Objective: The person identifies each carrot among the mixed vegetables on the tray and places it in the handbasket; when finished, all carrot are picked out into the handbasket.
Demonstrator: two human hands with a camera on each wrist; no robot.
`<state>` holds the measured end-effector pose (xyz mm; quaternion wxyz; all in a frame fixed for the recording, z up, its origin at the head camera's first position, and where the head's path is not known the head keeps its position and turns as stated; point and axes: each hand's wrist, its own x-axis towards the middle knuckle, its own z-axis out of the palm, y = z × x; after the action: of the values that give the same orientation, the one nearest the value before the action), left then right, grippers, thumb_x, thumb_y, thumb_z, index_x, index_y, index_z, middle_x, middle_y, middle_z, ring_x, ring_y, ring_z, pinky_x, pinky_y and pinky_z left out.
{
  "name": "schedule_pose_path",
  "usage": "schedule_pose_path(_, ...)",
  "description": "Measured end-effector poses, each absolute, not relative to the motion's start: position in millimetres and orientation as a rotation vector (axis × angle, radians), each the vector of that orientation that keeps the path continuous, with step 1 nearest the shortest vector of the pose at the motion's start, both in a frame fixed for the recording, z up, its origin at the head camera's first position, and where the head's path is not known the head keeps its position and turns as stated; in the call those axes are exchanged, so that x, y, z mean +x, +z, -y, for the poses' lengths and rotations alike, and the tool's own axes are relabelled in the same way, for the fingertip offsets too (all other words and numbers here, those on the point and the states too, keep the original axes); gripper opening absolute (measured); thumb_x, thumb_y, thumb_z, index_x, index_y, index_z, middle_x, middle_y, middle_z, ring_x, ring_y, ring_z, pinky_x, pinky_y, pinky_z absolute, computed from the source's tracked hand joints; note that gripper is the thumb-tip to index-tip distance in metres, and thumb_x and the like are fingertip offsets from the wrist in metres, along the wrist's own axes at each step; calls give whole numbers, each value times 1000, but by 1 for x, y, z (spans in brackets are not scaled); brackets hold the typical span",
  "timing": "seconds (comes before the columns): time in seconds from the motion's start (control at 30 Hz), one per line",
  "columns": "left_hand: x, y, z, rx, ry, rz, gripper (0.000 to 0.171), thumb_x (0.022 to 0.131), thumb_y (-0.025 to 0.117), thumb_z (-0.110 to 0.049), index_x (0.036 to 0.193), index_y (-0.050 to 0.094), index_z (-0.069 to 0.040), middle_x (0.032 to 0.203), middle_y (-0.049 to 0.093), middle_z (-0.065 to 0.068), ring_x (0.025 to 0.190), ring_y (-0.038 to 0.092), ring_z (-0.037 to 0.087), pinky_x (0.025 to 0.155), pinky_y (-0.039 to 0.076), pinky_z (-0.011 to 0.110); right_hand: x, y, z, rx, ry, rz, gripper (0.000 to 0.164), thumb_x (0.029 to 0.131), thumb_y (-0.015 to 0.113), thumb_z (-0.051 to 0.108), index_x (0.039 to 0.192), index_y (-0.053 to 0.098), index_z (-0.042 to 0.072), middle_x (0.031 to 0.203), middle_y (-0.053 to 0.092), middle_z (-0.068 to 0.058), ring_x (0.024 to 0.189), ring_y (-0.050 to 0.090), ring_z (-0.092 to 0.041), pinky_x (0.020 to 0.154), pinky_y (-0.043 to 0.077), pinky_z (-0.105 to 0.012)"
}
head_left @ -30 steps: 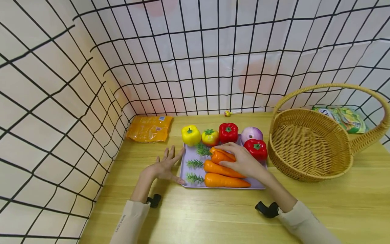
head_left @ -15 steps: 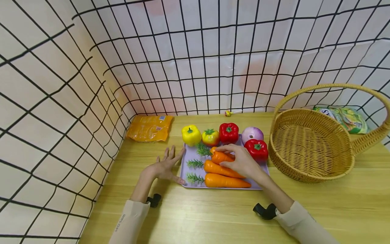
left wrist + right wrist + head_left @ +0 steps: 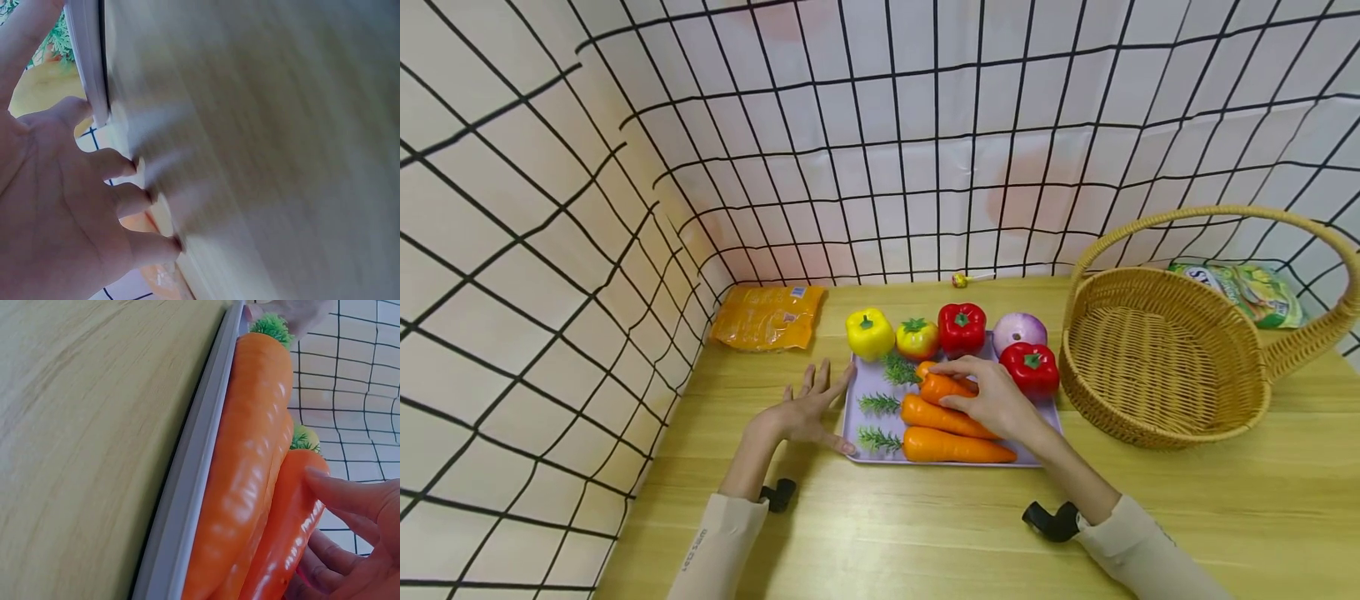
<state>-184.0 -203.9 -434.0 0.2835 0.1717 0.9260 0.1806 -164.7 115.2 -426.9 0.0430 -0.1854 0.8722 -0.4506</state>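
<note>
My right hand (image 3: pixel 992 400) holds an orange carrot (image 3: pixel 943 387) with a green leafy top, at the back of the carrot row. In the right wrist view my thumb lies on the near side of that carrot (image 3: pixel 290 519), fingers on its far side. Two more carrots lie in front on the lilac tray (image 3: pixel 865 425): a middle carrot (image 3: pixel 943 415) and a front carrot (image 3: pixel 958 445). A bit of orange shows behind the held one. My left hand (image 3: pixel 805 412) is spread at the tray's left edge, thumb and index finger touching the rim, other fingertips on the table.
Along the tray's back sit a yellow pepper (image 3: pixel 870 333), a yellow-red tomato (image 3: pixel 917 338), a red pepper (image 3: pixel 962 328), a purple onion (image 3: pixel 1019 330) and another red pepper (image 3: pixel 1030 369). A wicker basket (image 3: pixel 1157 358) stands right, a green packet (image 3: pixel 1247 292) behind it. An orange packet (image 3: pixel 767 317) lies back left.
My right hand has shifted very slightly left and keeps its grip on the carrot. The left hand and the tray stay in place.
</note>
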Motion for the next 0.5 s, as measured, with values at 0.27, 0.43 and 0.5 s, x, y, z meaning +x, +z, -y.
schedule_pose_path(0.27, -184, -434, 203, 466, 496, -2478, 128, 80, 85, -52, 167, -5, -24, 168, -25, 25, 156, -21, 49, 120, -6, 78, -160, -418, -116, -612, -1396, -2680, 40, 91, 79, 12, 131, 73, 13, 126, 72, -9, 111, 65, -28, 95, 57, -47)
schedule_pose_path(0.43, -184, -434, 203, 467, 487, -2478, 129, 80, 85, -52, 167, -5, -23, 168, -25, 25, 156, -21, 50, 120, -6, 78, -157, -398, -123, -678, -1432, -2674, 42, 93, 78, 17, 134, 71, 14, 131, 72, -7, 115, 68, -27, 94, 60, -46)
schedule_pose_path(0.5, -184, -435, 204, 470, 483, -2477, 129, 81, 84, -53, 167, -6, -23, 168, -25, 25, 155, -21, 50, 120, -6, 78, -156, -387, -128, -689, -1436, -2677, 42, 93, 77, 17, 135, 70, 14, 129, 73, -6, 113, 68, -26, 94, 60, -45)
